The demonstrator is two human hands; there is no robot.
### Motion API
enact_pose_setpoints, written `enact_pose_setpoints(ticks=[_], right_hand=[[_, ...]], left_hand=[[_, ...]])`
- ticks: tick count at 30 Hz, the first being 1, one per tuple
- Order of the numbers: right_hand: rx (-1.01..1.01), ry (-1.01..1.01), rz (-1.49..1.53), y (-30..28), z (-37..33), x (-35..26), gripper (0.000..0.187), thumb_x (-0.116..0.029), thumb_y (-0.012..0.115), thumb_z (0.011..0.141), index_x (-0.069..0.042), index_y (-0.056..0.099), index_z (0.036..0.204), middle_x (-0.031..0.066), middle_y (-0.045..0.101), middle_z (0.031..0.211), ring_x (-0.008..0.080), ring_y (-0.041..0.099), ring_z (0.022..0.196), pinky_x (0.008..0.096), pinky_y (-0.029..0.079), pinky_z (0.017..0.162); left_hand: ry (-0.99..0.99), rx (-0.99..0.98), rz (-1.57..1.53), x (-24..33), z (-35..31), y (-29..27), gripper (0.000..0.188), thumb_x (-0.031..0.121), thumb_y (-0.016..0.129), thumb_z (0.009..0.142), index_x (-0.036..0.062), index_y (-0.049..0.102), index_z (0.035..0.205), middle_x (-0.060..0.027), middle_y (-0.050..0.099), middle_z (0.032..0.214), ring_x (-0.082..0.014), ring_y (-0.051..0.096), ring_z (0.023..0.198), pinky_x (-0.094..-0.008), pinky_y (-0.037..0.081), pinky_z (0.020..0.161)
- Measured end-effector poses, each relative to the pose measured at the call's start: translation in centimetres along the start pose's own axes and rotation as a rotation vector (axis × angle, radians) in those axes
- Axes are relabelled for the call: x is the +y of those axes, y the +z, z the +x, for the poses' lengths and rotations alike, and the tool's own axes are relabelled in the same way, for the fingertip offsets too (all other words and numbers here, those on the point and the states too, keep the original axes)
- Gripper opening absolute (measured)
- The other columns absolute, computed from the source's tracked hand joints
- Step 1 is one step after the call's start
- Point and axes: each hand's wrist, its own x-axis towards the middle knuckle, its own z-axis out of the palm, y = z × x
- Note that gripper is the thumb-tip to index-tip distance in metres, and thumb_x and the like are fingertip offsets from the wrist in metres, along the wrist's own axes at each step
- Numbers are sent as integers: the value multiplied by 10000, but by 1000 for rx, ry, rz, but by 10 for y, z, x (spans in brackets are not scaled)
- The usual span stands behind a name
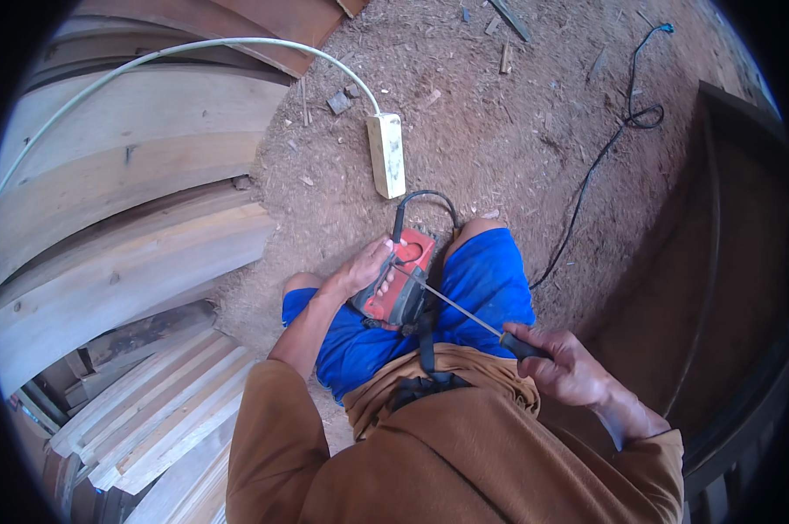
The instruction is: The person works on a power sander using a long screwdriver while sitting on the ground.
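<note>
A red and black corded power tool (382,306) rests in my lap, against the blue shorts (490,288). My left hand (365,269) is closed on its upper left part, fingers near the base of the black cord (431,193). In my right hand (567,367) is a long screwdriver (455,306), gripped by its dark handle. Its thin metal shaft slants up and left to the tool, with the tip by my left fingers. Whether the tip sits in a screw is too small to tell.
Stacked wooden boards (150,175) fill the left side. A pale power strip (385,157) lies just ahead on the sawdust-strewn ground, its white cable (228,41) arching left. A black cable (591,175) with a blue plug (667,28) trails right, beside a large dark panel (700,262).
</note>
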Motion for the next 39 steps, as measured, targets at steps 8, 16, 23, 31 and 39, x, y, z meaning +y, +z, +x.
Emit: enact_pose_setpoints(ticks=[8,16,23,31,39], right_hand=[[58,-358,-608,6,-2,-20,617,-46,606,908,55,471,1502,276,714,1168,408,713,1089,433,561,956],[119,-238,-1103,20,-6,-48,668,-116,628,867,-61,498,1520,172,694,894,392,712,757,531,574,677],[185,-195,-1282,25,-3,-58,668,-165,635,866,-171,521,1524,189,700,960,391,718,758,521,582,679],[181,-22,22,19,-5,-58,531,-136,519,1030,41,444,1525,93,708,1061,152,656,798,312,589,748],[134,-492,-683,12,4,-24,570,-48,583,941,63,481,1491,231,730,1078,343,736,896,434,575,836]], left_hand=[[-84,64,68,8,3,6,413,411,322,1145,61,467,1312,-64,586,769,-148,586,558,-305,526,501],[-118,96,92,20,0,8,412,398,283,1145,57,484,1262,-68,572,765,-148,575,558,-309,514,502],[-112,90,68,17,3,-2,465,445,276,1145,119,477,1409,-67,569,767,-145,576,546,-301,509,471],[-86,71,112,11,7,5,426,419,311,1135,67,521,1254,-80,590,745,-162,583,521,-329,508,459],[-131,89,156,22,5,4,436,408,290,1137,58,511,1274,-84,593,762,-166,591,535,-328,516,467]])
